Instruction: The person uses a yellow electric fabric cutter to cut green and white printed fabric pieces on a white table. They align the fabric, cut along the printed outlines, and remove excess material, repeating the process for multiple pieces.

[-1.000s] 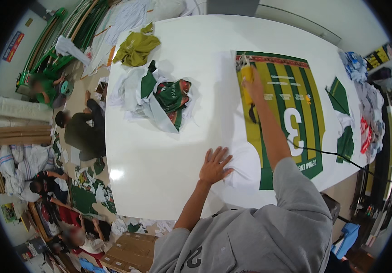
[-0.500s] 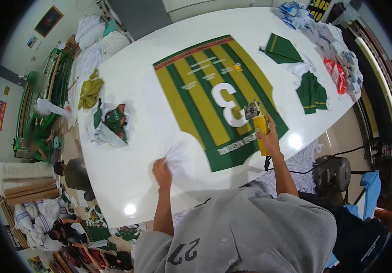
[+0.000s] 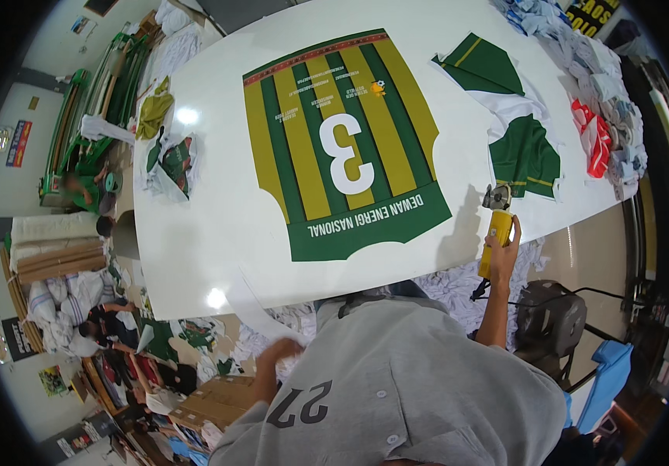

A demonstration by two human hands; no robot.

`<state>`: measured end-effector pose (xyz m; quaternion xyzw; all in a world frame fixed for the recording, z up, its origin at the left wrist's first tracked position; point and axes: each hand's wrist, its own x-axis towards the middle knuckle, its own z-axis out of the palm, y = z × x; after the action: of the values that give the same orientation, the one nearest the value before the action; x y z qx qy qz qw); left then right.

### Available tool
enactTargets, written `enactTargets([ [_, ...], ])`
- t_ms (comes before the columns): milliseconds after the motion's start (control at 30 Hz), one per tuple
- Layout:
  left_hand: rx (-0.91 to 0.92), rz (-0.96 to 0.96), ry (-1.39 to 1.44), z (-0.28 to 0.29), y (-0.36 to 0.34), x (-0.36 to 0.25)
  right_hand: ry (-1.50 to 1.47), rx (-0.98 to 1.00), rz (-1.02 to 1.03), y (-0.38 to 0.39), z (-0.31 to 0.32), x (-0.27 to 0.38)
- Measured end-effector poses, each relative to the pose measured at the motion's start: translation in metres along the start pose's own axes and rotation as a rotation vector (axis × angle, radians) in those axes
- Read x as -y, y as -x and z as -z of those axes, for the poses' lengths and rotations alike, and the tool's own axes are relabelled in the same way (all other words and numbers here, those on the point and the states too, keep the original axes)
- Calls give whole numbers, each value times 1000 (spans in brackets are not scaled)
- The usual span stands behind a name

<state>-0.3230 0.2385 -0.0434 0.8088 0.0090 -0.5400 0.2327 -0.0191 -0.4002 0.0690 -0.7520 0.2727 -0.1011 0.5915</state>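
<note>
My right hand [image 3: 503, 250] is wrapped round the yellow body of an electric cloth cutter [image 3: 497, 225], held by the table's near right edge. Its metal head points away from me, short of the folded green-and-white pieces [image 3: 522, 151]. At the near left edge my left hand [image 3: 276, 356] is smeared by motion. Beside its fingers a white fabric strip [image 3: 255, 307] runs off the table; whether they grip it is unclear. Between both arms, farther off, a green-and-mustard striped jersey panel [image 3: 303, 167] with a white numeral lies flat, upside down to me.
Crumpled patterned fabric [image 3: 175, 167] and a mustard cloth [image 3: 154, 109] lie on the table's left side. Pale scraps and a red piece [image 3: 592, 140] pile along the right. White offcuts [image 3: 459, 291] cover the floor. A black cord [image 3: 591, 291] trails rightward from the cutter.
The cutter has left the panel and moved right with my right hand. My left hand has drawn back past the table edge, and the white fabric beside the panel has come away toward me.
</note>
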Motion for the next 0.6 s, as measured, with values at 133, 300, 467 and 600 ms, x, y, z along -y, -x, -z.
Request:
enactTargets([
  [133, -1221, -311, -9, 151, -60, -133, 17, 75, -71, 5, 2, 10],
  [300, -1335, -154, -158, 238, -134, -233, -63, 103, -62, 32, -20, 34],
  [467, -1310, -156, -274, 207, -135, -157, -84, 114, -41, 56, -39, 50],
  [600, -1473, 3, -175, 174, -79, -33, -41, 112, -44, 73, -57, 49],
])
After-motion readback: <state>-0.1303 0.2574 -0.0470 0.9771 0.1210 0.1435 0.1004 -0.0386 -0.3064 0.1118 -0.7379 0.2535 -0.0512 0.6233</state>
